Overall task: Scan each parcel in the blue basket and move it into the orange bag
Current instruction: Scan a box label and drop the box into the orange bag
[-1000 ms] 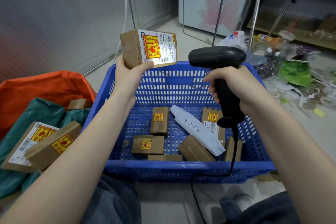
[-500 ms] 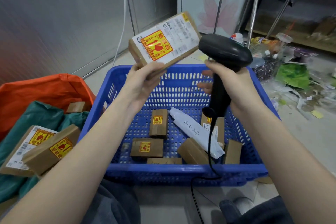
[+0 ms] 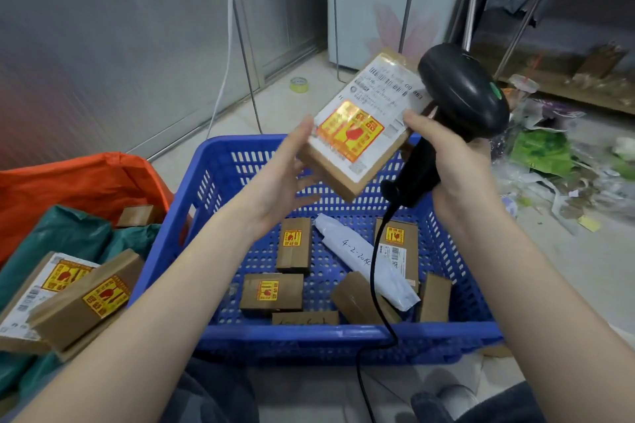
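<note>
A brown cardboard parcel [image 3: 364, 127] with a white label and a yellow-red sticker tilts above the blue basket [image 3: 309, 340]. My left hand [image 3: 285, 171] holds its lower left edge, thumb on the label side. My right hand [image 3: 460, 165] grips the handle of a black barcode scanner [image 3: 460, 92], and its thumb touches the parcel's right edge. The scanner head sits right beside the label. Inside the basket lie several brown boxes [image 3: 271, 292] and a white wrapped parcel [image 3: 364, 264]. The orange bag [image 3: 79, 182] stands at the left with boxes [image 3: 86, 299] on green wrapping.
The scanner's black cable [image 3: 374, 285] hangs down across the basket and over its front rim. Litter and plastic wrap [image 3: 556, 161] cover the floor to the right. A yellow tape roll [image 3: 299, 84] lies on the floor behind. Metal rack legs [image 3: 409, 6] rise at the back.
The parcel has moved right and down toward the scanner and tilted further. My right thumb now touches its edge. The scanner has tipped, its head closer to the label.
</note>
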`<state>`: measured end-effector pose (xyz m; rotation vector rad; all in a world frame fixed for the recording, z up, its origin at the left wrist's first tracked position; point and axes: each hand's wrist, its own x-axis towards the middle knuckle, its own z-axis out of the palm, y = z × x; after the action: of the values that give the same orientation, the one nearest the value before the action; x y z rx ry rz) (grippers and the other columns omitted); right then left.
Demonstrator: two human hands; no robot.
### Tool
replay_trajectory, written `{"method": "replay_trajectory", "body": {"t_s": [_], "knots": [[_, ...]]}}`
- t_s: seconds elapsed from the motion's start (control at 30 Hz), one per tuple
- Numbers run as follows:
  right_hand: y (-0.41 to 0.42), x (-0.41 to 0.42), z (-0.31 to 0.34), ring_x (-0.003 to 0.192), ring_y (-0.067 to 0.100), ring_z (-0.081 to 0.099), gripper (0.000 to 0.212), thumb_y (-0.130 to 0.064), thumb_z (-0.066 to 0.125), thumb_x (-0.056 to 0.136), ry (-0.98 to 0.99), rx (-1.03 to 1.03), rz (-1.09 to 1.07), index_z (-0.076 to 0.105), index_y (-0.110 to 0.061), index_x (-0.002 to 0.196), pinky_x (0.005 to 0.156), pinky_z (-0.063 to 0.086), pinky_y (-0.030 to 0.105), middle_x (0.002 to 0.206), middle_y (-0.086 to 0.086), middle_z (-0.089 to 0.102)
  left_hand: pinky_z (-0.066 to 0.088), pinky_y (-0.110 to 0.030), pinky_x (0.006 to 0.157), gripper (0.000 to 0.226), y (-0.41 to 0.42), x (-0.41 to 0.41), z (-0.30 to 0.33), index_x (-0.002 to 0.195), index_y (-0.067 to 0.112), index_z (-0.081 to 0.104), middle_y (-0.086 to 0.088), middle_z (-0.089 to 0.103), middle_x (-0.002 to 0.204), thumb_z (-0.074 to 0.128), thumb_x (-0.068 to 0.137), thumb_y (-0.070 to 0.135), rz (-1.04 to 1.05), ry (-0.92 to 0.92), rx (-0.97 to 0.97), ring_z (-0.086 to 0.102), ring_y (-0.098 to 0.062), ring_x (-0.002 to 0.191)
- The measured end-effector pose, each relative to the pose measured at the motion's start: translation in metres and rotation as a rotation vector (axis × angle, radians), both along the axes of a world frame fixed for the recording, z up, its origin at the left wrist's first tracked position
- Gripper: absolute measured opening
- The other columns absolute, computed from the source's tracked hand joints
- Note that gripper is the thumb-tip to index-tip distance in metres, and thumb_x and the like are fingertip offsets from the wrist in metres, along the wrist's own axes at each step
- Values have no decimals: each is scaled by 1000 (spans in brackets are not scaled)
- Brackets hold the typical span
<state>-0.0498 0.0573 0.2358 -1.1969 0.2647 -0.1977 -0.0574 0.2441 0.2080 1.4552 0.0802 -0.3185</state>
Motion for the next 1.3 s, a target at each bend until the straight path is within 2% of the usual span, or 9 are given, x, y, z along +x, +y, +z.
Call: {"method": "replay_trajectory", "body": {"t_s": [0.03, 0.13, 0.3, 0.4, 0.6, 0.9, 1.07, 1.2, 1.3], "knots": [[-1, 1, 0, 93, 15, 70, 26, -9, 78, 74, -12, -16, 31, 62, -25, 88, 92, 53, 39, 89, -4, 74, 37, -48, 107, 106, 2, 2, 1, 138, 25, 45, 1, 64, 124, 67, 50, 79, 56, -5, -4, 58, -19, 118], [0, 0, -1, 89, 18, 70, 25, -1, 74, 75, -67, -95, 144, 66, -16, 93, 85, 55, 37, 85, -1, 74, 40, -45, 107, 84, 7, 4, 6, 143, 26, 38, 5, 67, 116, 61, 72, 65, 129, -41, 26, 63, -16, 110], [7, -4, -5, 95, 21, 70, 28, 0, 71, 79, -85, -192, 242, 64, -22, 96, 83, 56, 35, 92, 2, 73, 52, -42, 94, 41, 3, 0, 5, 128, 20, 56, 0, 73, 109, 60, 90, 36, -25, -91, 189, 70, -19, 99], [9, -3, -6, 90, 14, 69, 18, -11, 71, 82, -55, -257, 210, 64, -26, 90, 80, 54, 33, 85, -5, 71, 53, -38, 90, 52, 2, 1, 0, 135, 21, 49, 4, 72, 110, 66, 86, 26, 97, -118, 210, 71, -13, 95], [6, -7, -3, 50, 11, 53, 12, -13, 69, 81, 78, -407, 329, 60, -9, 72, 56, 48, 27, 60, 2, 57, 52, -30, 88, 62, 6, 5, -6, 135, 24, 44, 11, 60, 120, 74, 80, 24, 335, -233, 314, 63, -8, 105], [11, -11, -2, 46, 12, 50, 14, -11, 69, 79, 149, -457, 477, 59, -10, 69, 46, 45, 22, 55, 1, 54, 41, -12, 71, 68, 6, 6, -6, 138, 24, 36, 16, 48, 115, 73, 82, 24, 416, -277, 363, 53, 2, 95], [10, -11, -1, 47, 13, 51, 12, -9, 69, 77, 148, -441, 448, 61, -8, 69, 47, 45, 23, 57, 2, 57, 40, -12, 71, 69, 9, 8, -7, 140, 21, 34, 14, 47, 115, 73, 82, 22, 451, -247, 371, 50, -2, 101], [11, -11, -2, 45, 15, 49, 15, -8, 69, 76, 152, -445, 441, 59, -7, 65, 48, 44, 25, 54, 2, 55, 44, -24, 85, 69, 12, 9, -8, 139, 21, 34, 11, 50, 120, 73, 82, 21, 477, -214, 365, 53, -7, 108], [10, -11, -2, 44, 14, 49, 15, -7, 69, 76, 152, -446, 436, 59, -8, 64, 47, 45, 25, 53, 2, 55, 43, -23, 82, 68, 13, 11, -9, 138, 21, 35, 10, 52, 121, 74, 82, 22, 490, -200, 363, 54, -8, 109]]}}
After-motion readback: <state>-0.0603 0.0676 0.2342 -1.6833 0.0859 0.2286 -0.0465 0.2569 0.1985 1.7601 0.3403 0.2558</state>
